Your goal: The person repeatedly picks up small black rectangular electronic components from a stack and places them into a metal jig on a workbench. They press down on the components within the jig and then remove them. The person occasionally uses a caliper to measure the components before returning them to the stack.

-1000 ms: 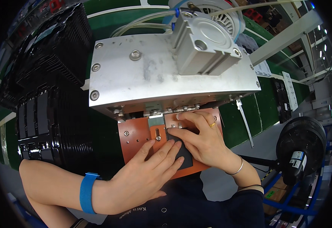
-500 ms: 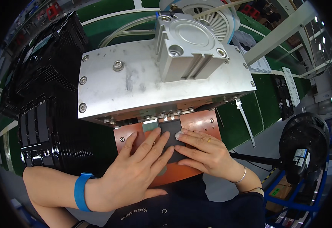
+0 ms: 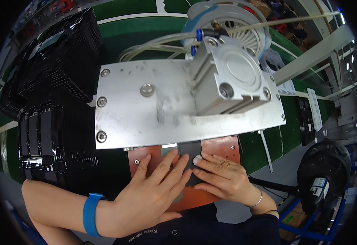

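Note:
A dark grey flat piece (image 3: 191,149) lies in the orange-brown bed (image 3: 205,198) of a bench fixture, its far end running under the silver metal housing (image 3: 170,110). My left hand (image 3: 143,200) rests palm down with fingers spread, the fingertips along the piece's left side and on the bed. From the right, my right hand (image 3: 229,177) lays its outstretched fingers on the piece's right side. A white cover (image 3: 197,159) sits on one of its fingertips. Neither hand grasps anything. My fingers hide part of the piece.
A pneumatic cylinder (image 3: 235,75) with clear hoses (image 3: 146,47) tops the housing. Stacked black plastic trays (image 3: 58,139) stand at left. A black fan-like device (image 3: 323,167) is at right, a white round fan (image 3: 248,24) behind, on a green bench (image 3: 129,30).
The view has shifted, so the fixture appears lower and farther right, with more of the housing's top showing. Both hands keep nearly the same place on the grey piece.

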Demonstrator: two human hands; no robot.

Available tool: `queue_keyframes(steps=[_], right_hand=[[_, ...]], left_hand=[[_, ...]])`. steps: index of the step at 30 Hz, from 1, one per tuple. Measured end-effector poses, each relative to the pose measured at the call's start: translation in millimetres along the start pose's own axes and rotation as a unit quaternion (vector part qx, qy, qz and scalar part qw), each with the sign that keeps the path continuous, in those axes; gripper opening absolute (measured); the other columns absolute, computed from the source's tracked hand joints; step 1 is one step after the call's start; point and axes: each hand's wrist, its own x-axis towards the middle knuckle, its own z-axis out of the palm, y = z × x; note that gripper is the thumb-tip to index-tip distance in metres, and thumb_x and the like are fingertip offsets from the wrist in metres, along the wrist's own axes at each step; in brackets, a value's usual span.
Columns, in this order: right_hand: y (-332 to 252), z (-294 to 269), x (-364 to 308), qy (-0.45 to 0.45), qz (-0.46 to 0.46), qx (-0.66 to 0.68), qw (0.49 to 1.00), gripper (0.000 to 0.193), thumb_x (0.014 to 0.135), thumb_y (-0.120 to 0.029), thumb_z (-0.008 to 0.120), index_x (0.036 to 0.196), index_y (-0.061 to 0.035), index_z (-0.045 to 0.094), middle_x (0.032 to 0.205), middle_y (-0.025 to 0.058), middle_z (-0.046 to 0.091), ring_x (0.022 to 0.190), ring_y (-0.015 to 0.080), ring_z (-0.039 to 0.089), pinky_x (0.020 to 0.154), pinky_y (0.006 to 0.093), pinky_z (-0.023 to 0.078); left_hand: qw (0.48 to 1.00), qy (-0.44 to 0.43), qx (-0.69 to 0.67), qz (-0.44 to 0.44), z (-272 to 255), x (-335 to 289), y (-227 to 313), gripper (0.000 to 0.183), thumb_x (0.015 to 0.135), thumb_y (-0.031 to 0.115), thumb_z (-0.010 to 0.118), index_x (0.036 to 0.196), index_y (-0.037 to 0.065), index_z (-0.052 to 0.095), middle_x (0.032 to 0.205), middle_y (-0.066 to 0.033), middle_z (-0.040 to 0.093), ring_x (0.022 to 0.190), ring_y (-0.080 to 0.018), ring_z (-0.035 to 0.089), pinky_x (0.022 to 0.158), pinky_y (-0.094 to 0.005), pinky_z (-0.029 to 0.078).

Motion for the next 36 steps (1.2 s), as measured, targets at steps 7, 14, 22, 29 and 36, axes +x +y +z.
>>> queue_keyframes(steps=[7,14,22,29,36], right_hand=[[0.3,-0.4,-0.4,-0.02,0.0,0.004,1.0,0.04,0.074,-0.021,0.082,0.107,-0.0003,0.071,0.121,0.016,0.066,0.117,0.0328,0.062,0.096,0.0397,0.055],[-1.4,-3.9,1.6,-0.028,-0.003,0.004,1.0,0.04,0.074,-0.021,0.083,0.106,-0.0005,0.072,0.12,0.0146,0.067,0.109,0.0305,0.067,0.09,0.038,0.057],[0.3,-2.4,0.9,-0.013,-0.022,-0.016,1.0,0.041,0.073,-0.02,0.084,0.106,-0.0004,0.072,0.111,0.0124,0.069,0.089,0.0224,0.071,0.074,0.0304,0.06],[-0.4,-3.5,4.0,-0.006,-0.023,-0.009,1.0,0.039,0.073,-0.018,0.083,0.105,0.0002,0.072,0.111,0.0122,0.069,0.086,0.0215,0.071,0.073,0.0306,0.06],[-1.2,-4.1,6.0,-0.011,-0.016,0.009,1.0,0.04,0.071,-0.016,0.084,0.105,0.0023,0.071,0.112,0.014,0.068,0.093,0.025,0.071,0.076,0.0321,0.06]], left_hand=[[1.0,0.007,-0.019,-0.002,3.1,-0.2,-1.9,0.082,0.084,0.064,0.059,0.138,0.003,0.051,0.15,-0.0205,0.038,0.142,-0.0397,0.031,0.103,-0.0572,0.042],[1.0,-0.005,-0.017,-0.009,-3.6,0.3,-1.1,0.082,0.083,0.066,0.058,0.138,0.007,0.052,0.149,-0.0182,0.04,0.14,-0.0389,0.034,0.105,-0.0562,0.039],[1.0,-0.007,-0.025,-0.011,0.4,0.8,-2.6,0.081,0.08,0.066,0.061,0.138,0.01,0.054,0.146,-0.0123,0.045,0.139,-0.033,0.035,0.109,-0.0488,0.033],[0.999,-0.003,-0.046,-0.027,0.2,-1.8,1.3,0.082,0.079,0.064,0.064,0.138,0.009,0.054,0.145,-0.0128,0.045,0.137,-0.0324,0.037,0.108,-0.0494,0.034],[0.999,-0.004,-0.035,-0.027,-3.8,-0.7,1.2,0.081,0.08,0.063,0.064,0.137,0.007,0.055,0.144,-0.0149,0.045,0.135,-0.0333,0.039,0.107,-0.051,0.035]])
